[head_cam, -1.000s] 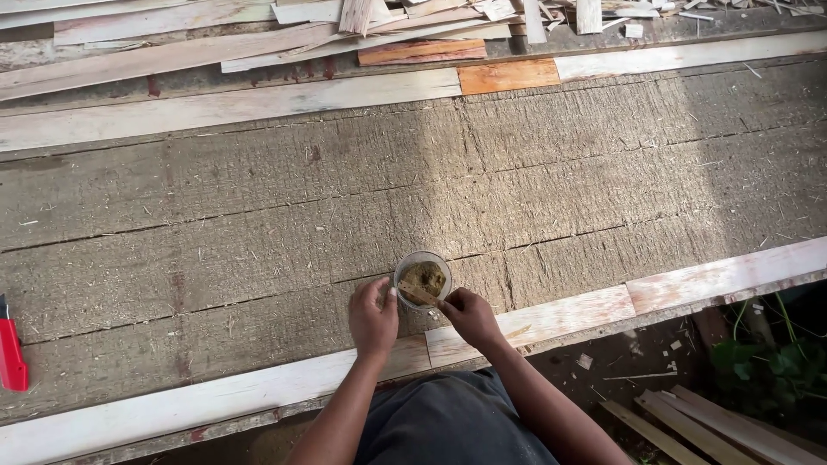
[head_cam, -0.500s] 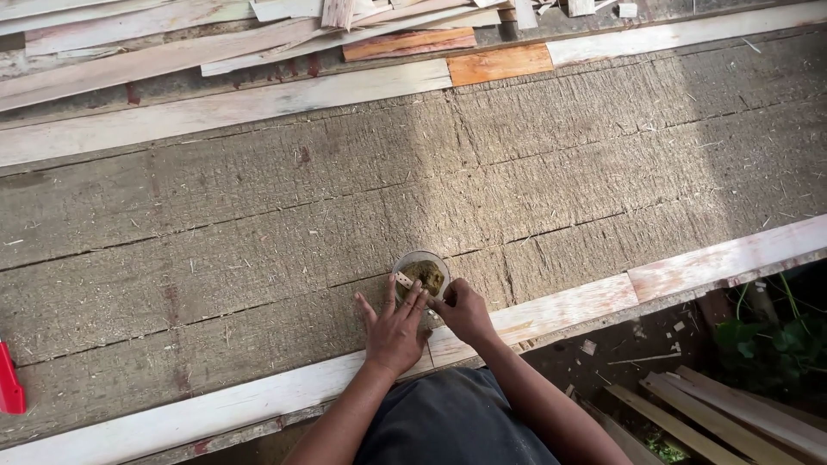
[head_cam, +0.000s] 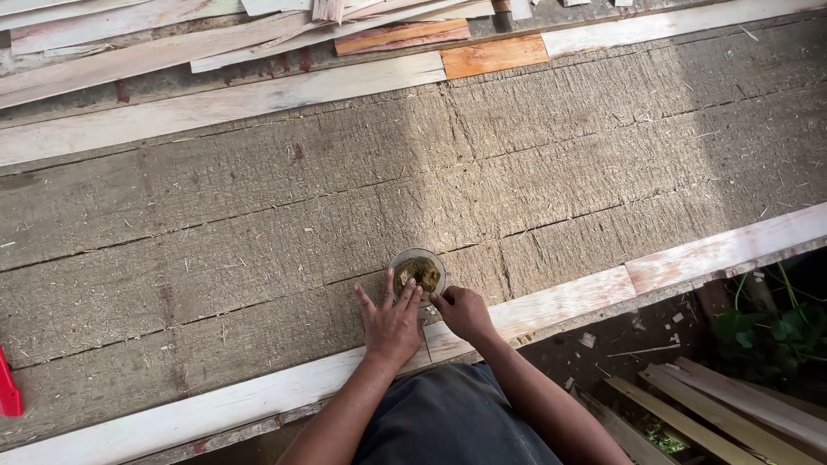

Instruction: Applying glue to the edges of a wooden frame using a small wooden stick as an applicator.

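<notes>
A small clear round container [head_cam: 418, 272] holding a brownish-green paste stands on the rough grey wooden boards [head_cam: 258, 224]. My left hand [head_cam: 392, 323] lies flat on the boards just below and left of it, fingers spread, their tips beside its rim. My right hand [head_cam: 463, 312] rests to the right of the container with fingers curled near its lower edge; whether it pinches anything is hidden. Both hands sit by the pale plank [head_cam: 551, 303] along the near edge.
Pale planks and orange-brown wood strips [head_cam: 493, 55] lie piled along the far side. A red tool [head_cam: 9, 392] pokes in at the left edge. Below the near plank are loose slats [head_cam: 732, 409], dirt and green leaves [head_cam: 771, 331].
My left hand left the container's side and now lies flat with fingers spread. My right hand slid to the container's lower right. The view shifted slightly.
</notes>
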